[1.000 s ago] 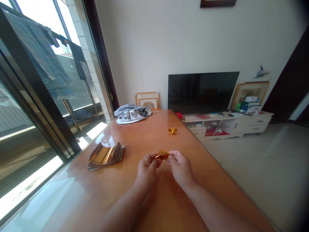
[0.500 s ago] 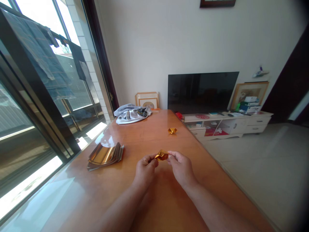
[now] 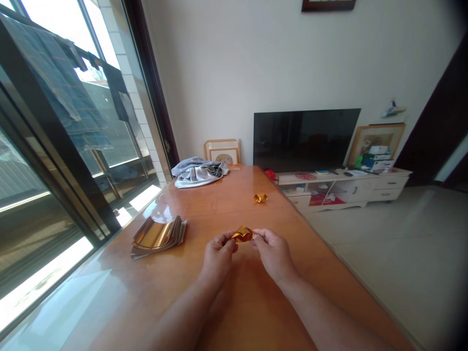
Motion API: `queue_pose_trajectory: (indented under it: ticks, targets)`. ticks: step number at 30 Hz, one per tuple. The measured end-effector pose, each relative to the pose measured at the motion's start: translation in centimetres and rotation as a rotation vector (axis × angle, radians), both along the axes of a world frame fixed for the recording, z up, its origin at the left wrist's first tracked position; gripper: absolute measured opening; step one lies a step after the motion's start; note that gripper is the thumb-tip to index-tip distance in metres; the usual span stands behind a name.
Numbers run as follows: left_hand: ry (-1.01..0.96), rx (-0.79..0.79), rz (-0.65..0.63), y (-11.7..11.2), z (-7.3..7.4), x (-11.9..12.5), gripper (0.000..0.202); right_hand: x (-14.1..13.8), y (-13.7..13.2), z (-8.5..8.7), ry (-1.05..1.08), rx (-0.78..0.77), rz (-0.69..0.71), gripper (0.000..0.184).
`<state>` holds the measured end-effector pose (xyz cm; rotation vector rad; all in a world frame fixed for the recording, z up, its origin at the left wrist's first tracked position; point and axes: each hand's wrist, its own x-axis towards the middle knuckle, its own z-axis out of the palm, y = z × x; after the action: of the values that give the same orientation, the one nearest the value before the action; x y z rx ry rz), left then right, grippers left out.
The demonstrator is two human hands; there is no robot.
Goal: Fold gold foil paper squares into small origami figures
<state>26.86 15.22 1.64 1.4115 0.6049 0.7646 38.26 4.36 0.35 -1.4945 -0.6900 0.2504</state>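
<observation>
Between my two hands is a folded piece of shiny gold foil paper (image 3: 243,234), held just above the wooden table. My left hand (image 3: 219,249) pinches its left end between thumb and fingers. At its right end, my right hand (image 3: 272,248) grips it the same way. A second folded gold paper piece (image 3: 261,198) lies farther back, near the table's right edge. To the left of my hands rests a curved stack of gold foil sheets (image 3: 157,236).
The wooden table (image 3: 204,209) bears a bundle of grey cloth (image 3: 199,173) at its far end. Beyond stand a television (image 3: 305,139) and a white cabinet (image 3: 360,191) with assorted things on it. A glass sliding door (image 3: 54,161) runs along the left.
The gold paper between my hands looks slightly flatter and wider than before, with its middle creases shifted. My hands have barely moved, and both still hold its ends.
</observation>
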Motion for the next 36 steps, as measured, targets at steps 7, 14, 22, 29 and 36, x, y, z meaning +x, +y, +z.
queue_pose_trajectory:
  ticks: [7, 14, 22, 29, 36]
  targets:
    - [0.034, -0.026, -0.035, 0.0, 1.1, -0.2, 0.029, 0.5, -0.5, 0.9, 0.062, -0.044, 0.027, 0.031]
    - [0.030, -0.036, -0.110, -0.2, 1.7, -0.6, 0.031, 0.6, -0.8, 1.4, 0.116, -0.050, 0.036, 0.033]
    - [-0.016, -0.110, -0.169, 0.2, 1.7, -0.6, 0.042, 0.5, -1.0, 2.0, 0.263, -0.059, 0.057, 0.035]
    - [-0.014, -0.211, -0.278, 1.2, 1.5, -0.8, 0.044, 0.6, -1.1, 2.2, 0.399, -0.037, 0.141, 0.040]
    - [-0.020, -0.217, -0.284, 1.3, 1.1, -0.7, 0.044, 0.4, -1.0, 2.3, 0.419, -0.017, 0.144, 0.041]
